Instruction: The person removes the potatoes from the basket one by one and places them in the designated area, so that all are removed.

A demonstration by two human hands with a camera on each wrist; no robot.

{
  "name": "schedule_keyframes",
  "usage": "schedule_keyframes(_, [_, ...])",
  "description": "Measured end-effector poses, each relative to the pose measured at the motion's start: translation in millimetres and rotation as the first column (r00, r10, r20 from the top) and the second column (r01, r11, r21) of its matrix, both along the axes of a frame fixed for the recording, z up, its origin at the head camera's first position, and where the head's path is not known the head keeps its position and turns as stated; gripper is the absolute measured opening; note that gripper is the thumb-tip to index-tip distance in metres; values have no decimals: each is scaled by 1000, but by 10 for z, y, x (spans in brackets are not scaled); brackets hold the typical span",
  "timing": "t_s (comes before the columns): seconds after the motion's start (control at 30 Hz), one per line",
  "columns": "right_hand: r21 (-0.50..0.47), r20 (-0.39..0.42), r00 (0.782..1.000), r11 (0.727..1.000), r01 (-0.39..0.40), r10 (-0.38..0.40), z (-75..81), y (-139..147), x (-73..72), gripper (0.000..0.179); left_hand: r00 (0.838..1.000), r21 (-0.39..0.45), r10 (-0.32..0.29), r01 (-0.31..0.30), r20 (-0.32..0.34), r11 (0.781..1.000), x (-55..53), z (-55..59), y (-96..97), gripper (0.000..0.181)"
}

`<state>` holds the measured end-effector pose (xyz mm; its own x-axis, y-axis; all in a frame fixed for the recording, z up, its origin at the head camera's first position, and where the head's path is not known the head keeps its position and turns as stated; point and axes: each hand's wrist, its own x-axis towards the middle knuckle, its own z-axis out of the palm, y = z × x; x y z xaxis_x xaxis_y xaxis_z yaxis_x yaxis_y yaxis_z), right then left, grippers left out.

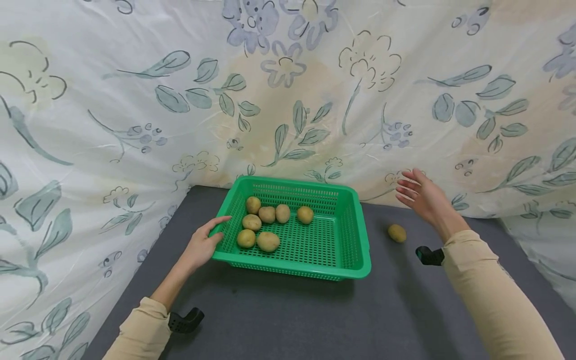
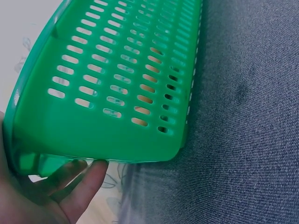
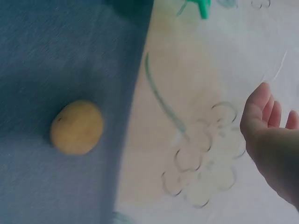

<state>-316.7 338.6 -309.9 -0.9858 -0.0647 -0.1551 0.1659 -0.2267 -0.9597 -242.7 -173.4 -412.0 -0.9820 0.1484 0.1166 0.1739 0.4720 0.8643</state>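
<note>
A green perforated plastic basket (image 1: 297,267) sits on the dark grey tabletop with several potatoes inside, mostly gathered at its left side. My left hand (image 1: 204,245) grips the basket's left rim near the front corner; in the left wrist view, fingers (image 2: 86,189) curl against the outside of the end wall. To the right of the basket, a single potato (image 1: 397,233) lies on the table, also seen as a round potato (image 3: 77,127) in the right wrist view. Raised behind and above it, my right hand (image 1: 425,195) holds nothing, its fingers relaxed and pointing left.
Behind the table hangs a floral sheet (image 1: 288,100), which also drapes down both sides. The grey tabletop (image 1: 279,320) extends in front of the basket. Black wrist-worn devices (image 1: 186,321) show on both forearms.
</note>
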Motion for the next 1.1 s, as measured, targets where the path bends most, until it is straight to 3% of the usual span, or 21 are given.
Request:
schedule_keyframes(0.23, [51, -33, 998, 997, -49, 51, 126, -315, -69, 77, 1000, 12, -6, 6, 1, 1000, -13, -21, -9, 45])
schedule_keyframes(0.6, [118, -32, 995, 989, -86, 91, 203, -823, -207, 66, 1000, 20, -8, 8, -1, 1000, -15, -20, -16, 45])
schedule_keyframes(1.1, [217, 14, 999, 976, -35, 33, 2, -1353, -448, 58, 1000, 19, -3, 2, 7, 1000, -28, -44, -34, 46])
